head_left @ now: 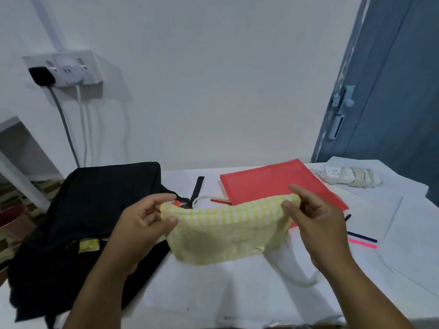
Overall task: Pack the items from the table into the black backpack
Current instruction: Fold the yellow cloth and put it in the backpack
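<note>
A yellow-and-white striped cloth (pixel 225 231) hangs folded above the table, held up by its two top corners. My left hand (pixel 145 222) pinches the left corner and my right hand (pixel 316 222) pinches the right one. The black backpack (pixel 78 210) lies on the table's left side, right beside my left hand, with something yellow (pixel 88 245) showing at its opening. A red folder (pixel 273 184) lies flat behind the cloth. Dark blue and pink pens (pixel 362 241) rest to the right of my right hand.
A white power strip with coiled cable (pixel 349 178) sits at the table's back right, on white paper sheets (pixel 392 224). A black strap (pixel 198 188) and a white cord lie behind the cloth. A wall socket with plugs (pixel 64 70) is at upper left, a blue door (pixel 392 91) at right.
</note>
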A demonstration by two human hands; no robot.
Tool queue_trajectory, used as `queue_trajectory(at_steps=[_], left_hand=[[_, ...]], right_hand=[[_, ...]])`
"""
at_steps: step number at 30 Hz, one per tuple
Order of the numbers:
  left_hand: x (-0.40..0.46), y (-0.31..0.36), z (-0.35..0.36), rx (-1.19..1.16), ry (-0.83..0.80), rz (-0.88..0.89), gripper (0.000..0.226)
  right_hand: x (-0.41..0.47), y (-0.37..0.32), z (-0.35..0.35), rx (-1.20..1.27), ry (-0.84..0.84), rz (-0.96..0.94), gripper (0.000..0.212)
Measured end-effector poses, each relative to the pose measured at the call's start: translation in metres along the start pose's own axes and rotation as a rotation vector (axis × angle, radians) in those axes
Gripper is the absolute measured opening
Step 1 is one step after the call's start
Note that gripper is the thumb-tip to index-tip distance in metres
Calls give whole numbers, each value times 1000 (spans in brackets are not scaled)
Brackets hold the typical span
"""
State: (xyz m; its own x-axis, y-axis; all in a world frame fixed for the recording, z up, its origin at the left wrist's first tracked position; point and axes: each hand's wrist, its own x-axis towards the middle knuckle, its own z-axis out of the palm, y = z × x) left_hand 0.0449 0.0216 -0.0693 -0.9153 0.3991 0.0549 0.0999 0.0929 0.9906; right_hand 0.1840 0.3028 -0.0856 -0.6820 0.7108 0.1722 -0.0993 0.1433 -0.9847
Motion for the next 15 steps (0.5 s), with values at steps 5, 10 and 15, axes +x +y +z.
queue_trajectory(at_steps=[5,10,15], left_hand=[[1,5,12,229,90,24,32],[5,1,14,339,255,117,24],[14,3,15,400,341,222,24]], right_hand=[[8,4,-11,-269,-19,-134,29],[17,10,-20,-327,15,-165,24],[26,4,-16,-120,-28,-81,17]])
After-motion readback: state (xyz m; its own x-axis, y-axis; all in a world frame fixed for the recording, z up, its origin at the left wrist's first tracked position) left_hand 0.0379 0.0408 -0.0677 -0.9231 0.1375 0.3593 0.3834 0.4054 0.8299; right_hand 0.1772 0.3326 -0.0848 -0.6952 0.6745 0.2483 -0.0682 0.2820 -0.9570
